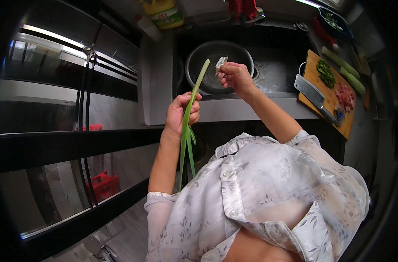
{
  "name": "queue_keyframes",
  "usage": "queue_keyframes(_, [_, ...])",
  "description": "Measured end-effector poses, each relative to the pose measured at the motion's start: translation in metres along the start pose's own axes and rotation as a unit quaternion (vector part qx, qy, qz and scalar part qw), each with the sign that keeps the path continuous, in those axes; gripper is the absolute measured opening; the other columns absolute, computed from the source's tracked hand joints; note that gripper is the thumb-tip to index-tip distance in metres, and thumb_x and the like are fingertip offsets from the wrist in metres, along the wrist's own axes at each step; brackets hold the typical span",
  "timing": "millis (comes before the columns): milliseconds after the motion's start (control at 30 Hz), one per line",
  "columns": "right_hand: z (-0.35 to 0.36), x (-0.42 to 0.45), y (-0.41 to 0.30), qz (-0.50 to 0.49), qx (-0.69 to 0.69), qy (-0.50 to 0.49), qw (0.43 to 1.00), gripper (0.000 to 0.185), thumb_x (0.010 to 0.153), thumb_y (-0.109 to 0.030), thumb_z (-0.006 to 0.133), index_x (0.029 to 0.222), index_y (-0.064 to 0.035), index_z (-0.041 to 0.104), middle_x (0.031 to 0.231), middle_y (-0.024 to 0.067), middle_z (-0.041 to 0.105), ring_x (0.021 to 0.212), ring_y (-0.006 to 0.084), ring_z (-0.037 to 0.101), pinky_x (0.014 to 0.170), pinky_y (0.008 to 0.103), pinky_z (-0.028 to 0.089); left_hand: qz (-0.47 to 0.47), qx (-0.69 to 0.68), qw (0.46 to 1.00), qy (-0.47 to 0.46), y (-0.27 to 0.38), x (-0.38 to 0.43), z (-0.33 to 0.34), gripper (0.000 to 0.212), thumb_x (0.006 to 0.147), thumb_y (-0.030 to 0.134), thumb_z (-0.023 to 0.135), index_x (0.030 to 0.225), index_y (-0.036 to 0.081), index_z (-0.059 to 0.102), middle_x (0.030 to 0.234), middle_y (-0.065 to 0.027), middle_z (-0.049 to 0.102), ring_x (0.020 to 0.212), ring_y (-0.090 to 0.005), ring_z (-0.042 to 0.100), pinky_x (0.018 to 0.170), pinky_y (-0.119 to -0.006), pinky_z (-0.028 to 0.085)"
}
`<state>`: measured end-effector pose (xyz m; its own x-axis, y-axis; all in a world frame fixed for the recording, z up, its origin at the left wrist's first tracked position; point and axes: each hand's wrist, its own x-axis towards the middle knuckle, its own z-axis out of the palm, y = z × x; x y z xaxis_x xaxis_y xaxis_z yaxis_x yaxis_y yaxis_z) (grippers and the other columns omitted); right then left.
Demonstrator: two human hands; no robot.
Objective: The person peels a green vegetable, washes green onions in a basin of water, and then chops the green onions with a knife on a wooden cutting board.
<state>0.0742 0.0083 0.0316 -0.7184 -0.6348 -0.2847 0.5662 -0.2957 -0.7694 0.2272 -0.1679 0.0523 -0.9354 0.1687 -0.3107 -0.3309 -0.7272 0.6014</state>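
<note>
My left hand (183, 113) is closed around a green onion (199, 78), whose pale end points up over the sink while its long green leaves hang down beside my forearm. Between the fingertips of my right hand (235, 77) is a pale, thin piece of peeled onion skin (221, 64). Both the onion's white end and my right hand are above a round metal basin (194, 54), which sits in the left part of the dark sink (281, 62).
On the right, a wooden cutting board (312, 65) holds a cleaver (309, 89), chopped greens (325, 73) and cut raw meat (345, 97). Long green vegetables (352, 79) lie beyond it. A yellow jug (164, 13) stands behind the sink, at the left. A blue basket (348, 34) is at the far right corner.
</note>
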Motion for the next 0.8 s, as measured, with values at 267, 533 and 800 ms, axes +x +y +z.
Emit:
queue_keyframes(267, [0.023, -0.014, 0.011, 0.019, -0.004, -0.108, 0.994, 0.017, 0.083, -0.02, 0.065, 0.084, -0.0038, 0.059, 0.071, 0.0021, 0.059, 0.057, 0.0076, 0.056, 0.053, 0.0202, 0.047, -0.048, -0.135, 0.987, -0.079, 0.001, 0.005, 0.015, 0.027, 0.091, 0.028, 0.042, 0.093, 0.003, 0.051, 0.059, -0.0018, 0.039, 0.037, -0.0097, 0.029, 0.04, -0.025, 0.025])
queue_keyframes(533, [0.031, -0.017, 0.013, 0.017, -0.033, -0.105, 0.994, 0.016, 0.086, -0.019, 0.062, 0.083, -0.0031, 0.061, 0.071, 0.0017, 0.058, 0.055, 0.0069, 0.051, 0.049, 0.02, 0.042, -0.057, -0.063, 0.991, -0.1, -0.017, 0.01, 0.025, 0.038, 0.079, 0.037, 0.041, 0.089, 0.002, 0.053, 0.071, -0.0156, 0.054, 0.045, -0.0185, 0.046, 0.045, -0.028, 0.04])
queue_keyframes(800, [0.026, -0.029, 0.013, 0.038, -0.043, -0.116, 0.992, 0.018, 0.083, -0.021, 0.063, 0.077, -0.0035, 0.062, 0.067, 0.0029, 0.058, 0.052, 0.0072, 0.052, 0.048, 0.0211, 0.041, -0.032, 0.058, 0.997, -0.031, -0.009, -0.002, 0.037, 0.048, 0.081, 0.045, 0.033, 0.079, 0.001, 0.053, 0.072, -0.0198, 0.056, 0.051, -0.019, 0.048, 0.047, -0.025, 0.042])
